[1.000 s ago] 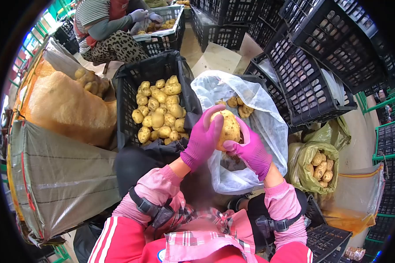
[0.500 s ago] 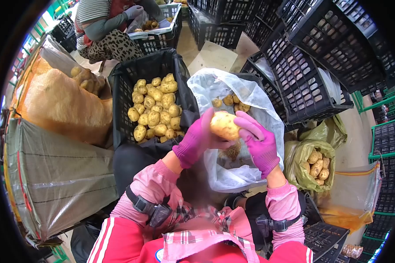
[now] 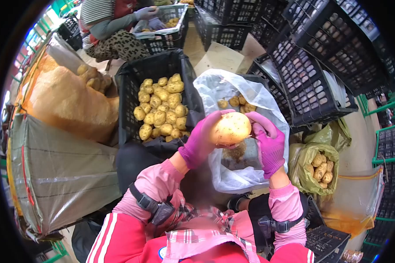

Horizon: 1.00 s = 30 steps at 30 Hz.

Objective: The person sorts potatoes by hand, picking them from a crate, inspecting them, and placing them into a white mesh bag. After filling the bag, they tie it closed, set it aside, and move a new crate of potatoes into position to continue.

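A large pale-yellow potato (image 3: 231, 128) is held up in front of me, over the near side of a crate lined with white cloth (image 3: 232, 186). My left hand (image 3: 202, 136), in a pink-purple glove, wraps round its left side. My right hand (image 3: 268, 142), gloved alike, is closed at the potato's right end, with curled fingers against it. Below the hands, a brown clump (image 3: 235, 152) and a few small potatoes (image 3: 238, 101) lie in the lined crate. Left of it, a black crate (image 3: 128, 72) with dark lining holds many potatoes (image 3: 162, 107).
Stacked black crates (image 3: 300, 83) rise at the right. A green bag of potatoes (image 3: 300, 168) stands below them. Big orange and grey sacks (image 3: 61, 171) crowd the left side. Another person (image 3: 114, 26) sits at the back left by a lined crate (image 3: 166, 43).
The potato has been turned and shifted slightly right. My right fingers have curled in at its end. The view has shifted a little, and the other person's hands have moved.
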{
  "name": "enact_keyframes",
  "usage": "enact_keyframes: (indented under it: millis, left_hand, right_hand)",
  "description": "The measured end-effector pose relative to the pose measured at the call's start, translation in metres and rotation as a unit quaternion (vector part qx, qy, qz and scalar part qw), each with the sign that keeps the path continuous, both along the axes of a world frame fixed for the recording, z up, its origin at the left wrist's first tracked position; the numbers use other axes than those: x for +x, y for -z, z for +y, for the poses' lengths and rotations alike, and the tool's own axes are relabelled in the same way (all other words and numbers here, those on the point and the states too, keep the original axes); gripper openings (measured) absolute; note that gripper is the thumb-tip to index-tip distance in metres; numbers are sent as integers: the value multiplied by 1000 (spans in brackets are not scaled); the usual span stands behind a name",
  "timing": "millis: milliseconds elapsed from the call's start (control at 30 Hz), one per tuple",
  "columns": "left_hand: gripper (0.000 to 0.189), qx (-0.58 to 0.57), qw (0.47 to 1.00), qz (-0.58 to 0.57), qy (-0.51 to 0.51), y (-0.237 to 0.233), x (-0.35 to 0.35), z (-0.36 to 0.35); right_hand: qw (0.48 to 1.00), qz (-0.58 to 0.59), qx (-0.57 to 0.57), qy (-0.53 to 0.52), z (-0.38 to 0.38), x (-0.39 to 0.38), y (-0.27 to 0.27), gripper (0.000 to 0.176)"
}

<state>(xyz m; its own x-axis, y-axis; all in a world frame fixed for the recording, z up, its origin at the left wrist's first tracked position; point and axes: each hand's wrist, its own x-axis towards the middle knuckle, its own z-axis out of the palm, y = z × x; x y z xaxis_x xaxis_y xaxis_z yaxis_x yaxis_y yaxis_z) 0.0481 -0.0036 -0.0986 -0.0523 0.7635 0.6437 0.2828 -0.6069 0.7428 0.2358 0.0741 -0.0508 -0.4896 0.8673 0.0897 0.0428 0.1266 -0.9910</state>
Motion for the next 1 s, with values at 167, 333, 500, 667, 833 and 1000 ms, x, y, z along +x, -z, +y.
enact_keyframes:
  millis: [167, 333, 500, 667, 833, 1000]
  left_hand:
    - [69, -281, 642, -710, -63, 44, -40, -6]
    - [41, -239, 767, -511, -305, 115, -84, -7]
    - [41, -239, 795, -341, -442, 156, -126, 0]
    - [35, -281, 840, -374, -276, 28, -113, 4]
    - [36, -202, 926, -203, -247, -29, -125, 19]
    - [35, -250, 899, -325, -151, -38, -83, 29]
  right_hand:
    - [997, 37, -39, 47, -8, -11, -13, 26]
    - [999, 25, -18, 40, -9, -13, -14, 26]
    - [999, 20, 6, 29, -10, -12, -20, 26]
    - [999, 33, 4, 28, -5, -5, -23, 28]
    - [1000, -1, -15, 2, -1, -8, -15, 29]
    - [955, -273, 88, -74, 44, -22, 43, 35]
